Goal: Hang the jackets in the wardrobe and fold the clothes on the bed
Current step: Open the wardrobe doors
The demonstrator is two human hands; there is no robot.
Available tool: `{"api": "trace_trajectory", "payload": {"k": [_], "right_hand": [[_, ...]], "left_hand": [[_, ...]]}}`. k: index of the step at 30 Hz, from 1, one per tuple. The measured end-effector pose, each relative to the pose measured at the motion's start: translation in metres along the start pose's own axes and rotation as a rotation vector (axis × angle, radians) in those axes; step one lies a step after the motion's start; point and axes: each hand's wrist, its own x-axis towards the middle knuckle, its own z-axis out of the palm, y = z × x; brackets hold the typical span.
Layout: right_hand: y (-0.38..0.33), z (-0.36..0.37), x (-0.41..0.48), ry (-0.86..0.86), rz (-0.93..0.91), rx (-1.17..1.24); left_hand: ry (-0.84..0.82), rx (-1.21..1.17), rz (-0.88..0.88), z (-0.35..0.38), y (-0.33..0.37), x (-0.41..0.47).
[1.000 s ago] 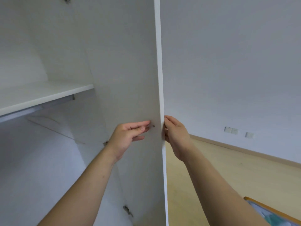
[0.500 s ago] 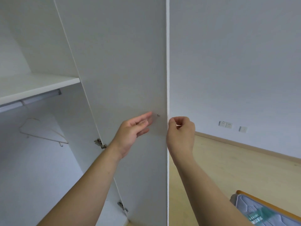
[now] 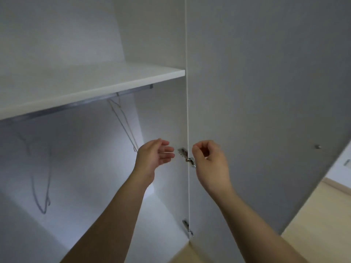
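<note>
The white wardrobe stands open, with its shelf [image 3: 91,82] across the upper left and a metal rail [image 3: 76,106] under it. A thin wire hanger [image 3: 123,122] hangs from the rail, and a second, blurred hanger [image 3: 43,186] hangs further left. The wardrobe door [image 3: 266,92] is swung wide to the right, its inner face toward me. My left hand [image 3: 154,155] is raised inside the opening, fingers relaxed, holding nothing. My right hand [image 3: 209,160] is in front of the door next to the upper hinge [image 3: 183,151], fingers curled and empty. No jackets or clothes are in view.
A lower hinge [image 3: 187,226] sits on the door's edge. The handle's screw [image 3: 317,146] shows near the door's far edge. Pale wooden floor [image 3: 322,215] and a white wall with a socket [image 3: 347,162] lie beyond the door at the right.
The door has swung from edge-on to wide open on the right. Both hands have let go of it, and the view has turned left into the wardrobe, showing the hangers.
</note>
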Motion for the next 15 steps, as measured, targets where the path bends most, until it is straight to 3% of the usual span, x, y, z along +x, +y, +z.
{"api": "trace_trajectory", "payload": {"k": [6, 8, 11, 15], "right_hand": [[0.013, 0.097, 0.051, -0.165, 0.065, -0.123], [0.018, 0.129, 0.066, -0.227, 0.067, -0.195], [0.02, 0.17, 0.085, -0.34, 0.075, -0.285], [0.023, 0.216, 0.103, -0.473, 0.159, -0.365]], "left_hand": [[0.527, 0.194, 0.212, -0.075, 0.003, 0.111], [0.602, 0.275, 0.226, -0.092, 0.004, 0.152], [0.495, 0.204, 0.059, -0.103, 0.007, 0.202], [0.163, -0.08, -0.076, -0.094, 0.01, 0.239]]}}
